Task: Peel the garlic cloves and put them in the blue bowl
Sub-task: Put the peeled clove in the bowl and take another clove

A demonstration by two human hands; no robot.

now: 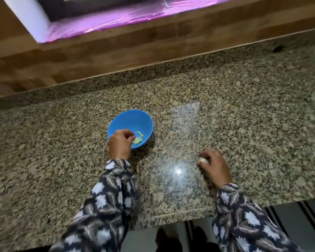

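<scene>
- The blue bowl [133,119] stands about midway between the back and front edges of the bench [244,106], somewhat left of its middle. A few pale greenish pieces [139,137] lie in the bottom, and the blur keeps me from telling whether they are peeled cloves or skins.
- The left hand [119,144] hangs over the bowl's near rim with its fingers curled and its fingertips right at one pale piece. I cannot tell whether it pinches that piece or has let it go.
- The right hand [215,166] rests on the bench nearer the front edge, well apart from the bowl and to its right. Its fingers curl round a whitish lump of garlic [203,160], of which only one end shows.
- The step in hand looks like the drop into the bowl. To do it well, the fingertips should open low inside the rim, so the clove falls to the bottom and does not bounce out.
- Only bare clove should go in; any papery skin belongs outside, on the bench.
- The bowl seems light and nothing steadies it, so the wrist should stay off the rim, or the bowl may tip or slide.
- The right hand's hold on the garlic should be loose but sure, ready for both hands to meet near the front edge for the next clove.
</scene>
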